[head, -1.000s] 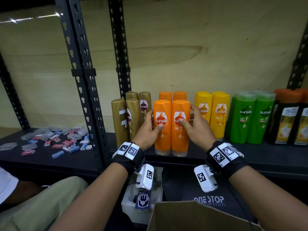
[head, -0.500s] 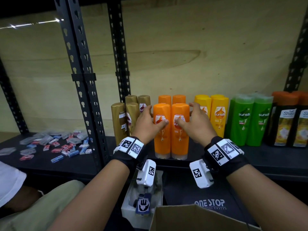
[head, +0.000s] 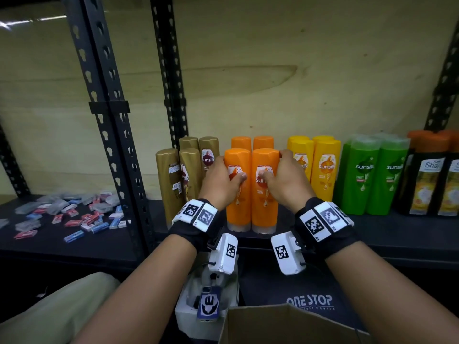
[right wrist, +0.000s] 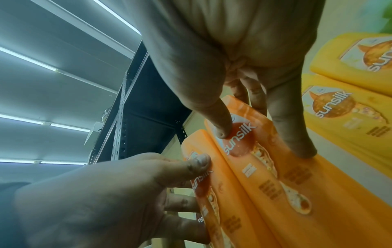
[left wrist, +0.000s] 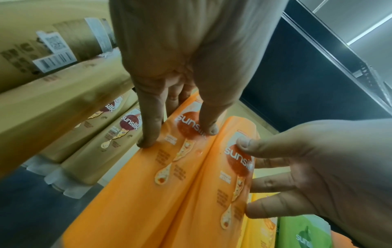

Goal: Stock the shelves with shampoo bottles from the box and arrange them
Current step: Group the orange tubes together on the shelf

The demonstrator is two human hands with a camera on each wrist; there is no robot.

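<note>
**Squaring up the front pair of orange bottles**

Head view: on the shelf [head: 372, 227] stand colour groups in a row, gold bottles [head: 171, 180] at the left, then orange, yellow bottles [head: 325, 170], green bottles [head: 365, 177] and dark ones at the far right. The left hand [head: 219, 182] wraps the left front orange bottle [head: 238, 194] and the right hand [head: 285, 182] wraps the right front orange bottle [head: 265, 194]; the two stand upright, touching side by side near the shelf's front edge, with two more orange ones just behind. The cardboard box [head: 285, 326] sits low in front (its contents are hidden from here).

Left wrist view: the left hand [left wrist: 191, 58] has its thumb on the label and fingers curled round the far side of its bottle [left wrist: 148, 176], so this grip is closed on the bottle. The gold bottles [left wrist: 74, 104] lie just beside.

Right wrist view: the right hand [right wrist: 244, 58] mirrors that, thumb on the "sunsilk" mark, fingers round the outer side of its bottle [right wrist: 286, 193], a closed grip as well. The yellow bottles [right wrist: 343, 109] are near.

Judgement: this is the arranging step for the orange group, not a fetch. The next move likely calls for a gentle, even push to line the pair with their neighbours, labels facing forward, then letting go and reaching to the box for more.
</note>
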